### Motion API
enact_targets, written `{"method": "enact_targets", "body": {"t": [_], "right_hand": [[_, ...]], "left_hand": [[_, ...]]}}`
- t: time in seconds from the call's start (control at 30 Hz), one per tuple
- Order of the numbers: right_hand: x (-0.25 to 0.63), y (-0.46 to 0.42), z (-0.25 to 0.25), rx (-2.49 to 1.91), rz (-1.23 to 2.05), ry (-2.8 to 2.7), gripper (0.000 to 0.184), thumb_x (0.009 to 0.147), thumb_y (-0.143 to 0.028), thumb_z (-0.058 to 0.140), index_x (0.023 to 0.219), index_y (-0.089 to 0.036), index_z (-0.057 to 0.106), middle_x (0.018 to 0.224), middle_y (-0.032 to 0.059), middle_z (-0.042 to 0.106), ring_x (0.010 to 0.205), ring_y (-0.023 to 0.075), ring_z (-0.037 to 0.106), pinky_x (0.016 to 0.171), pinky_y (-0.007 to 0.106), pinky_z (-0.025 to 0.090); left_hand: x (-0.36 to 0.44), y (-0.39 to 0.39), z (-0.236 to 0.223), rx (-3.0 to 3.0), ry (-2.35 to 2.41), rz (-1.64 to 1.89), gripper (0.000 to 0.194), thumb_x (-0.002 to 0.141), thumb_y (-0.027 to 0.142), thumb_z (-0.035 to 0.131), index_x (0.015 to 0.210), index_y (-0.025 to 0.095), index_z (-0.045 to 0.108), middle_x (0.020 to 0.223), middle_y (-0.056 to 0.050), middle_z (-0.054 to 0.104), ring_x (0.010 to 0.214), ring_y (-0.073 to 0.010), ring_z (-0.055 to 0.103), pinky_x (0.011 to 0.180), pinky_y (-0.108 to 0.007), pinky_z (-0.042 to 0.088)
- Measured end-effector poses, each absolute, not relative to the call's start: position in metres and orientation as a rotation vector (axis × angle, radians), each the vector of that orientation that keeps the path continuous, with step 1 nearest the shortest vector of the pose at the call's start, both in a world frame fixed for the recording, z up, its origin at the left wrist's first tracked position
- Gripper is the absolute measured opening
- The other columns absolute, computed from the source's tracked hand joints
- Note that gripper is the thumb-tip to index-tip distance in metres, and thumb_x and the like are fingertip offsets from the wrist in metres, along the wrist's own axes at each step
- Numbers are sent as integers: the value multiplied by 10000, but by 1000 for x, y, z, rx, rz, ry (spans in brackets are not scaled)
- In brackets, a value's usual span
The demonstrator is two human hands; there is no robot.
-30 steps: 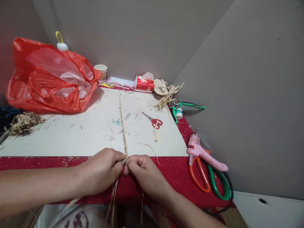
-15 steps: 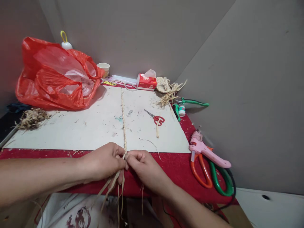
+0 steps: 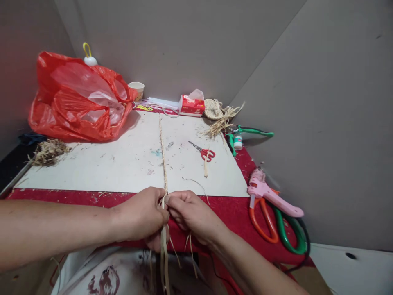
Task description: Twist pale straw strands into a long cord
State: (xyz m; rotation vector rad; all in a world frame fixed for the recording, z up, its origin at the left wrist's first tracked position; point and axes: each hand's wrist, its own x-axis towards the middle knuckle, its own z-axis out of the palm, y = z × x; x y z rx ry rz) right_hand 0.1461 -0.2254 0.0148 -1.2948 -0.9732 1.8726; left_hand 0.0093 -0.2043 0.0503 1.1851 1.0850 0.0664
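Note:
A thin straw braid (image 3: 163,157) runs straight away from me across the white board (image 3: 92,168). At its near end, over the board's front edge, my left hand (image 3: 147,215) pinches the braid and some loose straw strands (image 3: 164,254), which hang below toward my lap. Close beside it, my right hand (image 3: 192,213) is closed, thumb and forefinger pinching at the same end; a few thin strands dangle under its palm. The fingertips of both hands nearly touch. Small red-handled scissors (image 3: 204,152) lie on the board right of the braid, a short straw strip (image 3: 205,168) across their handles.
A red plastic bag (image 3: 80,102) fills the back left, near a straw pile (image 3: 50,151). A tissue pack (image 3: 192,105), a coiled straw piece (image 3: 213,109) and green-handled pliers (image 3: 254,131) are at the back. On the right, a pink glue gun (image 3: 273,194) rests over large shears (image 3: 264,223).
Both hands keep at the braid's end while their fingers shift. The loose strands have swung from the left to hang straight down. The whole view has drifted slightly.

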Motion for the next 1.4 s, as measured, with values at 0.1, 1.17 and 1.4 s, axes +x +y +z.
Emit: {"method": "enact_targets", "body": {"t": [0.1,1.17,1.4], "right_hand": [[148,-225,17,-1309,1807,-1068,247,733,-213,466,495,-186,404,395,-99,275,357,41,158,369,207,107],[144,-230,12,-1211,1817,-975,349,784,-423,587,583,-162,470,398,-112,258,357,29,138,366,213,79],[159,-230,12,-1132,1968,-902,272,828,-397,572,740,-139,575,424,-117,232,371,35,100,366,203,64]], "left_hand": [[10,-204,53,1172,1091,43,338,688,130,425,1016,149,504,475,-1,612,337,-146,530,370,-221,419],[2,-209,44,1301,1017,87,493,702,183,513,1188,161,435,497,57,516,367,-124,506,348,-193,387],[-13,-177,50,1449,1176,373,278,707,267,583,947,133,620,612,18,597,539,-99,525,528,-198,393]]}}
